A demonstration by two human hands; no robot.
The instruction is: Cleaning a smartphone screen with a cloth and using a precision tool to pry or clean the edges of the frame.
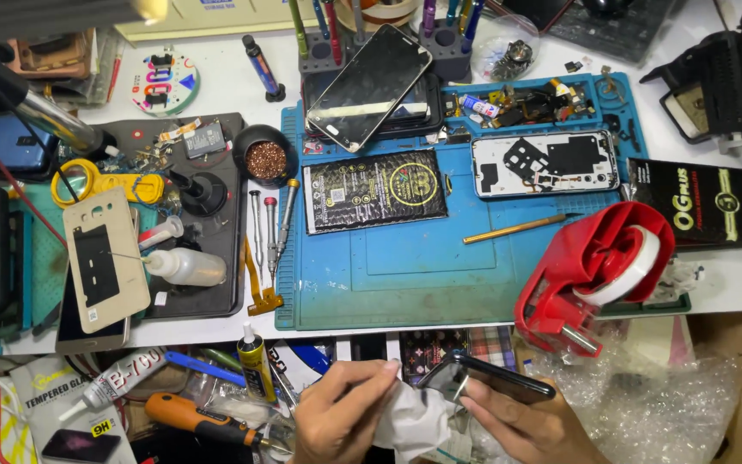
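Observation:
At the bottom centre, my right hand (526, 425) holds a dark phone (487, 378) tilted edge-on, gripping it from below. My left hand (341, 412) pinches a white cloth (414, 421) against the phone's left end. Both hands are below the front edge of a blue work mat (405, 275). On that mat lie a black battery pack with a yellow ring (375, 189), a phone back frame (545, 163) and a thin brass-coloured rod (513, 228).
A red tape dispenser (590, 271) stands right of the mat, bubble wrap (663, 404) under it. A smartphone (369, 86) leans at the mat's top. Left are a beige phone cover (105, 258), glue bottle (184, 266), screwdrivers (272, 228); an orange-handled screwdriver (199, 418) and glue tube (255, 365) sit lower left.

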